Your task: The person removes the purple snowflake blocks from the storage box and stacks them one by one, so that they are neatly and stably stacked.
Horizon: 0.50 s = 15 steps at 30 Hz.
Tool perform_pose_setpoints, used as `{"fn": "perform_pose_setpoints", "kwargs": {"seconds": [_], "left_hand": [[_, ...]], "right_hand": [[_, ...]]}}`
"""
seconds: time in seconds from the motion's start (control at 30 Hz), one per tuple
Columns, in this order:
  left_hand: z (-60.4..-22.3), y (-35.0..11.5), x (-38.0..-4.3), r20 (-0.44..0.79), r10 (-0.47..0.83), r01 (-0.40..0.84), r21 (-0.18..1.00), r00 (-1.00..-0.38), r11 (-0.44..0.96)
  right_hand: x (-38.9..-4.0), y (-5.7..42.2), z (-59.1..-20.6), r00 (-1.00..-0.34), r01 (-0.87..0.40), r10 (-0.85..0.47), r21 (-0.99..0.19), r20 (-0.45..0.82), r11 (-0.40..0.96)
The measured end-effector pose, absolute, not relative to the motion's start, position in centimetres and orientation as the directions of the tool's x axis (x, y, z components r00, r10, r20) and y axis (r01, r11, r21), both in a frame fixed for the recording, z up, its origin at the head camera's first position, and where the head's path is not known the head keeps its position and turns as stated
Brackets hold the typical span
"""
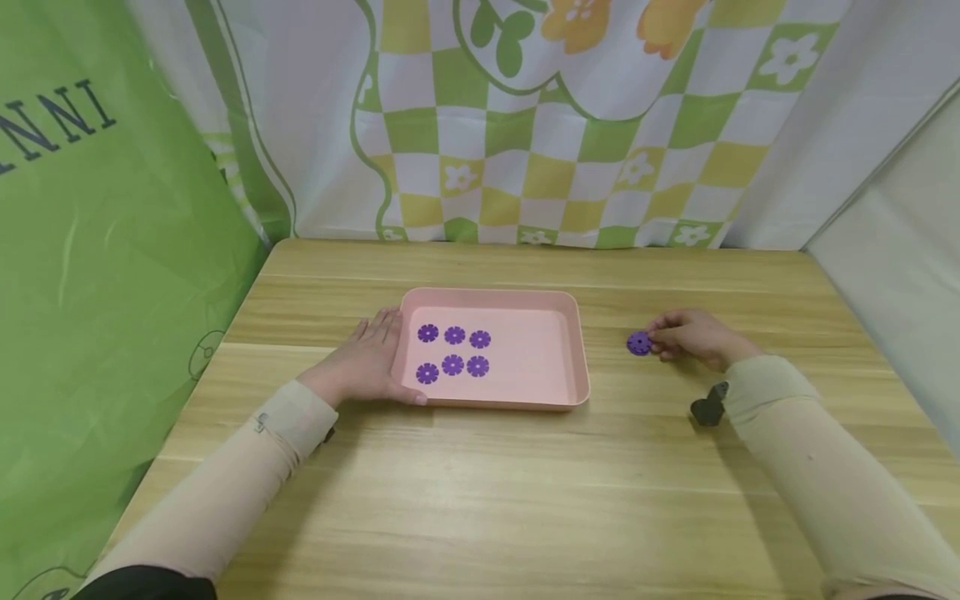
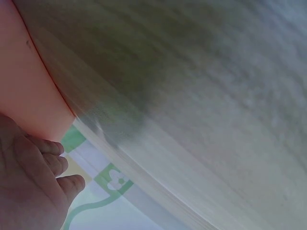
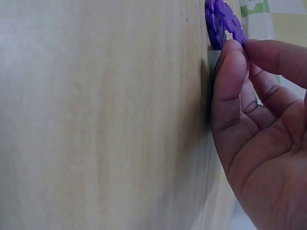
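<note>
Several fingers (image 3: 228, 81) of the right hand (image 1: 697, 337) pinch narrowly at notched purple discs (image 3: 230, 21), two overlapping in the right wrist view, over the counter (image 1: 510, 500) to the right of, and apart from, the pink tray (image 1: 536, 350); the left hand (image 1: 363, 358) rests with outstretched fingers against the tray's left end, thumb at the near corner; inside, six purple pieces (image 1: 453, 365) lie in two rows of three, leftward; beyond hangs a checked curtain (image 1: 551, 175)
</note>
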<state>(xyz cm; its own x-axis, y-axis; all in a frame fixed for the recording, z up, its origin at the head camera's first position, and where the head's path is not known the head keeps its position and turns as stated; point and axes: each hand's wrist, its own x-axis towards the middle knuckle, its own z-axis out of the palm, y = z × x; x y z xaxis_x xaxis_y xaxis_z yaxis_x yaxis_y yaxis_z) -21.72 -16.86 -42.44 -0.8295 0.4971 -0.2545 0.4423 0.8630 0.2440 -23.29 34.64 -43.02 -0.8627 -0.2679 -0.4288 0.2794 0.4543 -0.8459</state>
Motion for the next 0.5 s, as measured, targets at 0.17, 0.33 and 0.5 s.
{"fn": "perform_pose_setpoints", "kwargs": {"seconds": [0.17,0.33,0.5], "left_hand": [[-42.52,-16.90,-21.72,-0.254,0.496,0.436,0.258,-0.830,0.862],[-42.58,-16.87,-21.76,-0.261,0.494,0.433,0.258,-0.830,0.864],[-42.67,-16.94,-21.92,-0.266,0.492,0.425,0.274,-0.829,0.863]], "right_hand": [[-23.33,34.72,-43.16,-0.860,0.282,-0.269,-0.843,-0.434,0.458],[-23.39,34.67,-43.29,-0.864,0.270,-0.261,-0.833,-0.431,0.482],[-23.40,34.46,-43.23,-0.868,0.248,-0.263,-0.827,-0.421,0.504]]}}
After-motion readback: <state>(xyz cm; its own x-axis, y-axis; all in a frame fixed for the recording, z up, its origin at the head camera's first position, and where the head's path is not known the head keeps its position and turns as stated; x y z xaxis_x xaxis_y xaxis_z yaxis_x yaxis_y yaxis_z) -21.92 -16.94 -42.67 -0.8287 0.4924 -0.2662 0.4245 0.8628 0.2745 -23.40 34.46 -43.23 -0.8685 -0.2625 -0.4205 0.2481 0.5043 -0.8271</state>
